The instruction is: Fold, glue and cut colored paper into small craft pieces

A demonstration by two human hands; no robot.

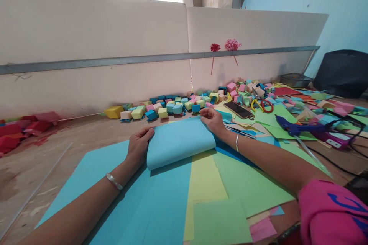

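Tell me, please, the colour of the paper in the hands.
The paper is light blue, seen best in the head view.

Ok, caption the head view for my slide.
Left hand and right hand hold a curled light-blue sheet over coloured paper.

Blue paper [179, 139]: light sky-blue, plain, matte. Bent over on itself, near edge a soft rounded bend, no sharp crease visible. Held at left edge and far right corner; layer alignment along far edge can't be made out. Sits askew, wider than deep, shadow under near edge. Location: over far part of larger blue sheet [163, 199].
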